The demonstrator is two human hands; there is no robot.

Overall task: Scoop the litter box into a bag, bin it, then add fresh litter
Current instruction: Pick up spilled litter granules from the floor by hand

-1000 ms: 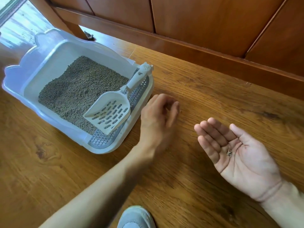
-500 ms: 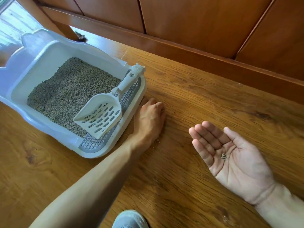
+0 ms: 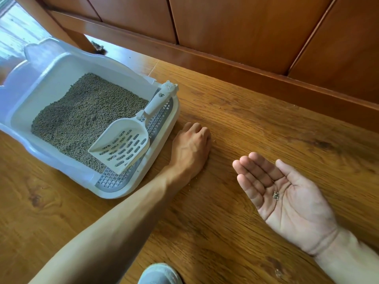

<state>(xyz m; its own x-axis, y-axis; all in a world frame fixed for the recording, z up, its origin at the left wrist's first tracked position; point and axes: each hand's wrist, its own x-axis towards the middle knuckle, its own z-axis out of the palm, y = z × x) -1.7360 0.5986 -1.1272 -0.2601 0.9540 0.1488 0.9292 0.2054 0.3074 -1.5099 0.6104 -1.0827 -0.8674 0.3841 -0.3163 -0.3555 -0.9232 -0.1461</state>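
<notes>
The step in hand looks like tidying stray litter. The left hand (image 3: 191,149) rests on the wooden floor (image 3: 256,124) just beside the litter box (image 3: 158,167), fingers curled under; whether they pinch a pellet cannot be told. The right hand (image 3: 287,198) lies palm-up, fingers straight, cradling a few pellets (image 3: 275,195). The slotted scoop (image 3: 123,146) rests inside the box. Next, probably tipping the pellets back in.

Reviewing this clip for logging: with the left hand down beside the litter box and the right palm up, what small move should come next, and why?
Probably the left hand pinches up the stray grains beside it on the floor and drops them into the open right hand, which already cups a few pellets.
</notes>
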